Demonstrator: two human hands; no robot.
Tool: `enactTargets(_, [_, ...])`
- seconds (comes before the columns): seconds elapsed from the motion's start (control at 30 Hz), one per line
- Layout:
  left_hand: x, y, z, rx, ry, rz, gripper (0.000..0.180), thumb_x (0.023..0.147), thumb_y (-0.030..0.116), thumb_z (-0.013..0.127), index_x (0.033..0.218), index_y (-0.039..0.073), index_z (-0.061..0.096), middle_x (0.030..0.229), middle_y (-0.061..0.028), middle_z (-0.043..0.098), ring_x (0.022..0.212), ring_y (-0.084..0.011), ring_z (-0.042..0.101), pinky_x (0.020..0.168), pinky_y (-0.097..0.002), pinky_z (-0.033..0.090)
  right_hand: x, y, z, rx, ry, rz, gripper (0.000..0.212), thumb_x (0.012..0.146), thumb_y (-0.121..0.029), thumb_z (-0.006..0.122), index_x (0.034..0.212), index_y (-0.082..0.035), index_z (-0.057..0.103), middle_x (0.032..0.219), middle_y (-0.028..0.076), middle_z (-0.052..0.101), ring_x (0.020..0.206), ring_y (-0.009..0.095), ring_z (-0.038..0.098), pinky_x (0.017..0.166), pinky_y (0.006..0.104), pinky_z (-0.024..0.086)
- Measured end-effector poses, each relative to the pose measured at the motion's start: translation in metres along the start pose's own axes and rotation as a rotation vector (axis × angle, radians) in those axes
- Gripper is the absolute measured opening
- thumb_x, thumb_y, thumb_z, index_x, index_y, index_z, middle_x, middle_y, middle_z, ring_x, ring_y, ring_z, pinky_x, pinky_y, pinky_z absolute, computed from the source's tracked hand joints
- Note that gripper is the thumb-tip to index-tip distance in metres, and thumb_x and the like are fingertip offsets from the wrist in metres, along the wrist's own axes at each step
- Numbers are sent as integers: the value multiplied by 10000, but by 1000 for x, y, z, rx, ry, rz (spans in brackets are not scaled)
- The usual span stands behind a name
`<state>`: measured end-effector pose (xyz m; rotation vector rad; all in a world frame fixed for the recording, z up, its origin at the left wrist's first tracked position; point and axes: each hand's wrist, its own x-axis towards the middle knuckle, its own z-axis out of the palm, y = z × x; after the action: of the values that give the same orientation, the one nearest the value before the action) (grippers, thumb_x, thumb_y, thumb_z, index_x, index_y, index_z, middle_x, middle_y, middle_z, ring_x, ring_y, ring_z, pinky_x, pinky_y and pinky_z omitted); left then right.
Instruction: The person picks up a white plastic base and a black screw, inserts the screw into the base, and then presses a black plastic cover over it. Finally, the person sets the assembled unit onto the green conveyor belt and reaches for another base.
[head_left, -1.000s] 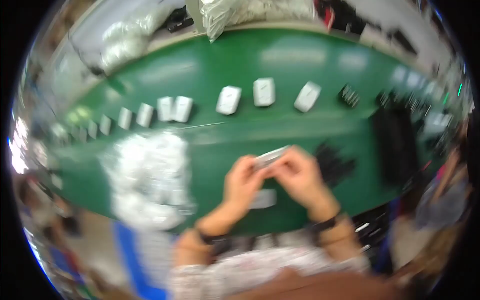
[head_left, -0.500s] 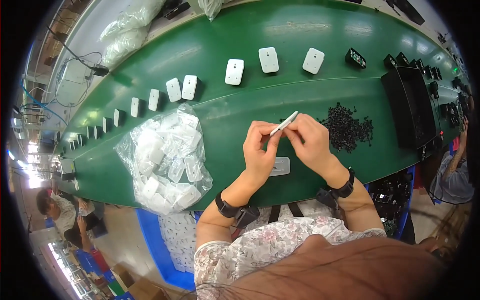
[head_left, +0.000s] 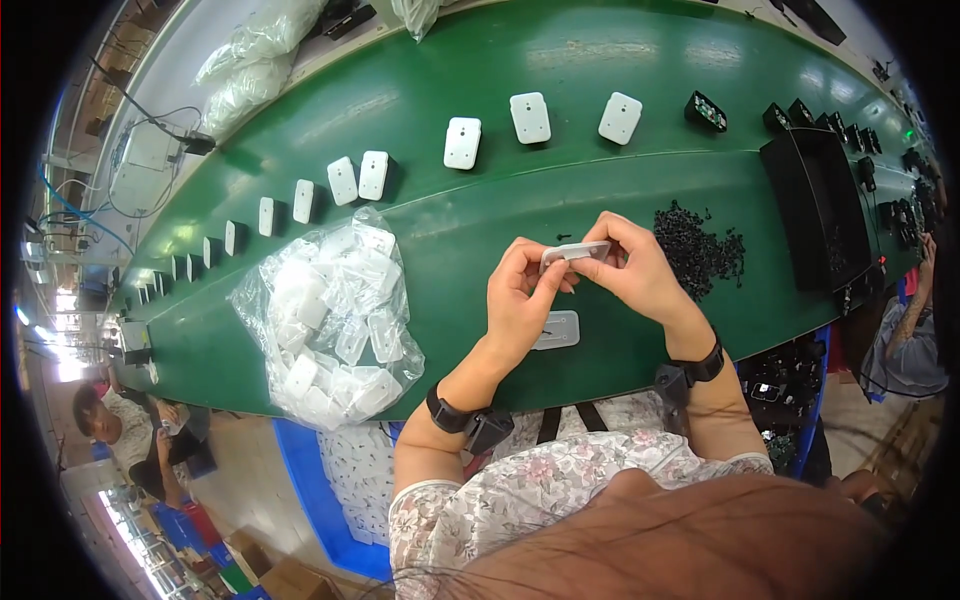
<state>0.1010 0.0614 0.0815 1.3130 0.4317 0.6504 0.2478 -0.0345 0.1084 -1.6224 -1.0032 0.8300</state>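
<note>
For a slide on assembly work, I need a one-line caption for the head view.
Both hands, left hand and right hand, hold a white plastic cover above a green belt.

Packaging only, no labels, signs or screens I can make out. Clear plastic bag [head_left: 330, 320] full of white flat parts lies on the green belt, just left of my left hand. More clear bags [head_left: 255, 50] of whitish stuff bunched at the belt's far-left edge, another one [head_left: 420, 15] at the top edge, cut off by the frame. Blue crates [head_left: 320, 490] on the floor below the belt, one holding white parts. Cardboard boxes [head_left: 265, 575] further down, partly hidden.
</note>
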Motion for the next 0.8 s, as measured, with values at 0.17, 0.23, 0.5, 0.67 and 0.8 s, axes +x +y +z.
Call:
enactTargets(0.17, [3,8,-3,-30,-61,-47,112,930,35,541,1008,-46,545,885,-102,623,781,-163,629,713,-271,514,1,-2,-2,71,-4,43,177,791,-109,738,791,-35,577,710,-35,531,621,22,448,539,191,350])
enactTargets(0.23, [7,13,-4,-50,-81,-64,228,947,75,520,1122,-70,539,913,-116,635,780,-174,629,729,-288,511,4,12,-1,224,89,-49,186,803,-119,734,835,-30,574,724,-27,545,600,22,459,526,199,372])
enactTargets(0.5, [35,-8,-49,217,240,-98,123,935,60,534,993,-35,587,768,-59,633,585,-95,568,510,-215,440,35,3,-21,-24,188,-147,176,872,-143,649,999,-33,595,888,-5,583,754,79,528,668,222,439])
enactTargets(0.67, [43,-17,-55,570,325,15,76,902,61,578,925,12,632,781,-25,610,561,-88,518,505,-223,419,103,25,-108,-717,728,-216,197,840,-201,671,1007,-105,630,1009,57,582,805,202,576,694,307,479])
enactTargets(0.8, [44,-24,-55,810,326,202,62,843,40,629,894,54,660,830,-54,527,617,-145,537,569,-269,451,131,53,-164,-1401,458,49,404,758,-205,732,1127,-128,587,1148,76,531,990,279,550,812,400,513])
